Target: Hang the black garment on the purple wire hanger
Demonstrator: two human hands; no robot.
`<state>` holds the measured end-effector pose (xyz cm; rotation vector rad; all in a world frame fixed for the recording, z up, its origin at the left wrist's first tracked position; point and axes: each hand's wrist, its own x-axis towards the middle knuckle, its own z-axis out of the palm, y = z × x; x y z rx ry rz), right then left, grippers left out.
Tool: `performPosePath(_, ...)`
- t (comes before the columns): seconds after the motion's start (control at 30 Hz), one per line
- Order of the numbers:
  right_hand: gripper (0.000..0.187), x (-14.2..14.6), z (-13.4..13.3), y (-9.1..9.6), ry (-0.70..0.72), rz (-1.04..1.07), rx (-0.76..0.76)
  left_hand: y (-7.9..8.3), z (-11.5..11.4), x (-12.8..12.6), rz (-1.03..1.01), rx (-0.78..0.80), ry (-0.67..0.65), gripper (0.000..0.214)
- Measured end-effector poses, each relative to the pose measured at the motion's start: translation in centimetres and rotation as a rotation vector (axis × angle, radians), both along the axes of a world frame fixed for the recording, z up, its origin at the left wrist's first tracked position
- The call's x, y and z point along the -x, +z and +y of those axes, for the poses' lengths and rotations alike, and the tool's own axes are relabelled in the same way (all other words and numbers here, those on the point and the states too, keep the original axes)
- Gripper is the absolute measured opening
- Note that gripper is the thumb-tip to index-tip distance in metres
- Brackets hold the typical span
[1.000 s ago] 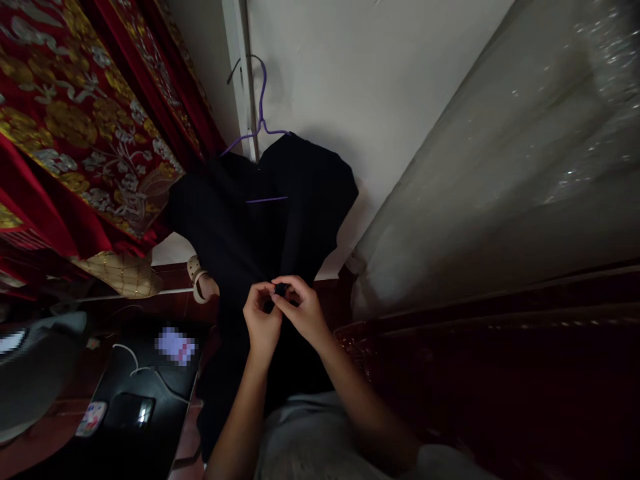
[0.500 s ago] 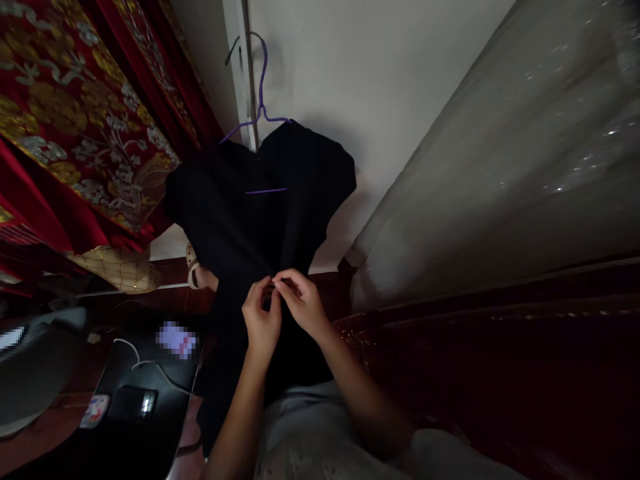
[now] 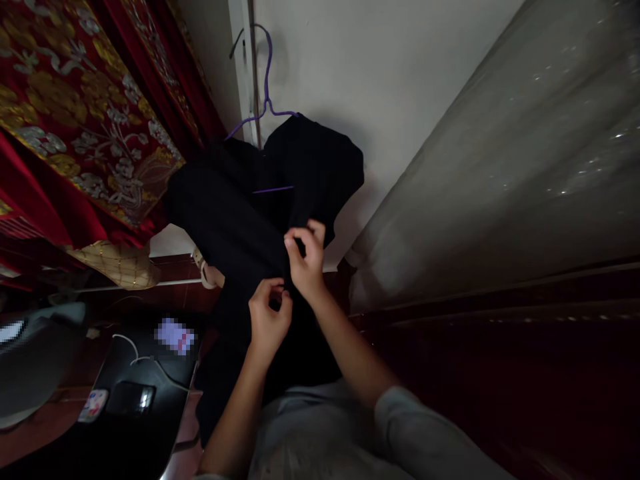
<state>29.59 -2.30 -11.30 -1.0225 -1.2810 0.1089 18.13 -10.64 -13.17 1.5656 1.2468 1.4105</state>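
A dark short-sleeved garment (image 3: 225, 213), black or navy, hangs in front of me on a purple wire hanger (image 3: 269, 80). Its neckline is open, and the hanger's lower bar shows across the gap. My left hand (image 3: 270, 317) pinches the front edge of the cloth below the neckline, thumb and fingertips together. Higher up and a little to the right, my right hand (image 3: 306, 257) has thumb and forefinger closed on the same front edge, its other fingers curled. Any small fastening between the fingertips is too dark to make out.
A red, gold-embroidered garment (image 3: 100, 120) hangs at the left. Below it, a black table (image 3: 145, 433) holds a blurred phone (image 3: 175, 335), a dark phone (image 3: 133, 399) and a white cable (image 3: 127, 340). Grey sheeting (image 3: 475, 187) slants along the right. Part of another person's foot (image 3: 213, 275) shows behind the garment.
My right hand has moved up along the garment's front edge, away from the left hand. Earlier the fingertips of both met. The left hand stays pinching at nearly the same place.
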Motion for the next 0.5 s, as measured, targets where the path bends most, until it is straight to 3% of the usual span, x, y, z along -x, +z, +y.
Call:
performPosePath(0.13,0.042,-1.7,9.5,6.9,-0.003,-0.127,-0.217,-0.4,0.0,-0.3,0.043,-0.020,-0.010,0.016)
performPosePath(0.23,0.053,-2.6,13.9,11.0,-0.001,-0.213,-0.239,-0.1,0.1,-0.2,0.081,-0.049,-0.026,0.014)
performPosePath(0.37,0.053,-3.0,13.1,12.6,0.049,-0.246,-0.256,3.0,1.7,1.1,0.276,-0.174,-0.217,0.010)
performPosePath(0.43,0.051,-3.0,11.4,12.5,0.055,-0.261,-0.249,6.1,3.9,2.1,0.344,-0.296,-0.260,0.009)
performPosePath(0.5,0.050,-3.0,9.9,12.4,0.042,-0.280,-0.236,9.9,6.9,3.0,0.322,-0.401,-0.188,0.013)
